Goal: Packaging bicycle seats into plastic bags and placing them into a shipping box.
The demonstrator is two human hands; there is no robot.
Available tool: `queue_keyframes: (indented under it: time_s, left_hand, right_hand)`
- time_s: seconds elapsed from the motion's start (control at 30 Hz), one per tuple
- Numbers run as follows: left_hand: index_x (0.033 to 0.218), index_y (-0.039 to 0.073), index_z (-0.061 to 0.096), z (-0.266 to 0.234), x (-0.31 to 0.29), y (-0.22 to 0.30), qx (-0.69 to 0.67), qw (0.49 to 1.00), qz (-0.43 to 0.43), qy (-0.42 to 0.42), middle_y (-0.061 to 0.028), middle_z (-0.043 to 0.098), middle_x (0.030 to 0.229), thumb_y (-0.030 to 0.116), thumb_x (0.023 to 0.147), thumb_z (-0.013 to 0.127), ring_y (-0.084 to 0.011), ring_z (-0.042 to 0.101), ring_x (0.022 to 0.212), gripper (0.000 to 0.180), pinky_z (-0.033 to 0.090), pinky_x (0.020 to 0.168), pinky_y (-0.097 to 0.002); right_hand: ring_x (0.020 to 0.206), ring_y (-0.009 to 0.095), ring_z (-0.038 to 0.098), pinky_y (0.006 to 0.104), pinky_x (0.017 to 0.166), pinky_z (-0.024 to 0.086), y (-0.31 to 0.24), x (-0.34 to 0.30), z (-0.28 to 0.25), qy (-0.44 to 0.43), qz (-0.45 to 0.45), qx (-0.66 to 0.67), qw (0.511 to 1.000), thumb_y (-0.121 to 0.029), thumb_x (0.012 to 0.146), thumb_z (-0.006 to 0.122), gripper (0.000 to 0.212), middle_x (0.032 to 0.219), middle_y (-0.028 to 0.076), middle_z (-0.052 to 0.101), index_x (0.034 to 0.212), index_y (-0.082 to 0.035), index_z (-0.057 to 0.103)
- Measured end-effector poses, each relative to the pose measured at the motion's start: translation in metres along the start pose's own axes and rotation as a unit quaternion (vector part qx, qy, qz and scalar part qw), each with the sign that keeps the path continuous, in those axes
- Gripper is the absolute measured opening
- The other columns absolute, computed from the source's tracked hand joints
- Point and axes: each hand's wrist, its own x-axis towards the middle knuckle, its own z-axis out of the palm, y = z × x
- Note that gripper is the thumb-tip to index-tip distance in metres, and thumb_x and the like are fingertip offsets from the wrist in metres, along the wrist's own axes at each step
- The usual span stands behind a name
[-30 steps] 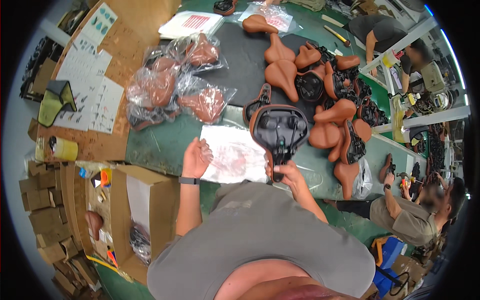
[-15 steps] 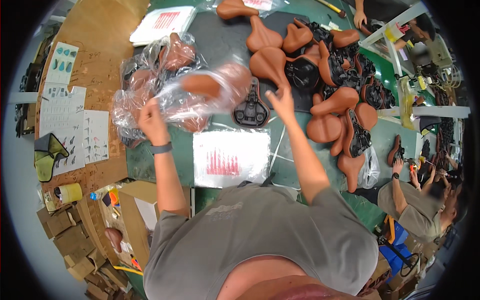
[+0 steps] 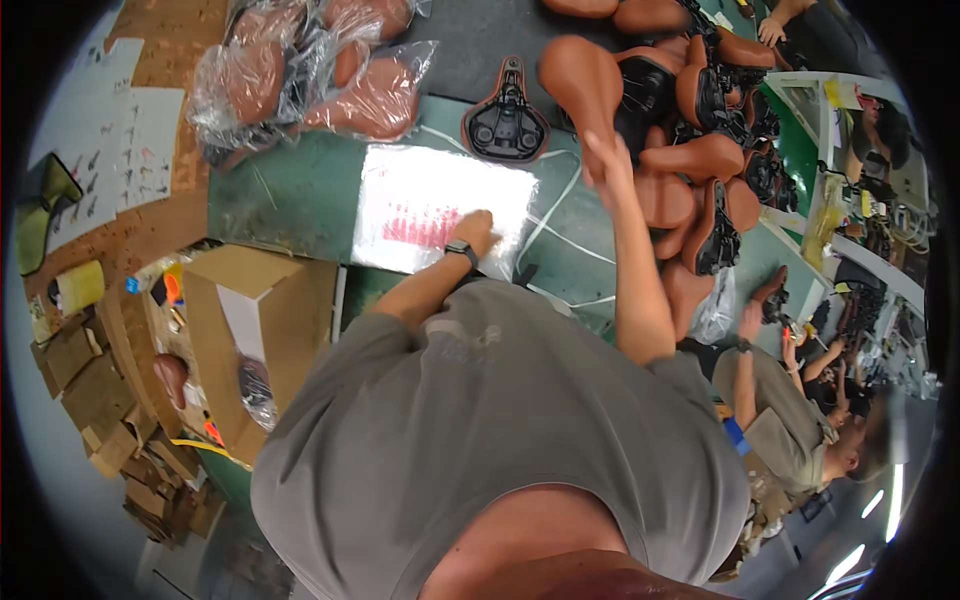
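Bag stack (image 3: 385,190) on table (image 3: 290,190) before you, your left hand (image 3: 478,232) over its right part. Upturned saddle (image 3: 507,130) just behind; bagged saddles (image 3: 370,100) behind-left; loose saddle pile (image 3: 668,200) right, near your right hand (image 3: 612,172). Carton (image 3: 225,300) left of you.

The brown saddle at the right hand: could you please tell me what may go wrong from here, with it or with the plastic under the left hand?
The right hand is at the narrow end of the brown saddle, close to a pile of saddles; moving it might rub or shift others.
The left hand is over the shiny white plastic, which looks thin and could crease or slide.
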Motion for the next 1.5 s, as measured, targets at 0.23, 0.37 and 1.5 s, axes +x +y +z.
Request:
queue_keyframes:
  time_s: [0.23,0.37,1.5]
  left_hand:
    - [0.105,0.006,0.078,0.029,-0.021,-0.036,-0.100,0.991,-0.025,0.080,-0.0213,0.074,0.108,0.021,0.104,0.067,-0.0426,0.070,0.103,0.019,0.056,0.089,-0.0529]
    - [0.117,0.004,0.079,-0.016,-0.057,0.000,-0.184,0.981,0.035,0.049,-0.0207,0.076,0.111,0.014,0.105,0.062,-0.0416,0.071,0.105,0.023,0.057,0.091,-0.0492]
    - [0.125,-0.006,0.071,-0.460,-0.001,0.088,-0.313,0.781,0.053,0.537,-0.0087,0.073,0.112,-0.003,0.104,0.061,-0.0203,0.067,0.106,0.024,0.055,0.097,-0.0362]
  right_hand:
    - [0.104,0.022,0.075,0.0392,0.095,0.061,0.096,-0.308,0.045,0.049,0.069,-0.033,0.996,-0.009,0.087,0.086,0.077,0.130,0.011,0.075,0.155,-0.002,0.052]
    - [0.113,0.022,0.075,0.0397,0.098,0.060,0.150,-0.333,0.043,0.082,0.055,0.018,0.995,-0.001,0.087,0.084,0.076,0.125,0.009,0.076,0.155,-0.003,0.050]
    - [0.105,0.052,0.072,0.0583,0.087,0.059,-0.040,-0.078,-0.168,0.377,-0.245,-0.515,0.730,-0.016,0.088,0.075,0.039,0.113,0.030,0.076,0.122,0.002,0.070]
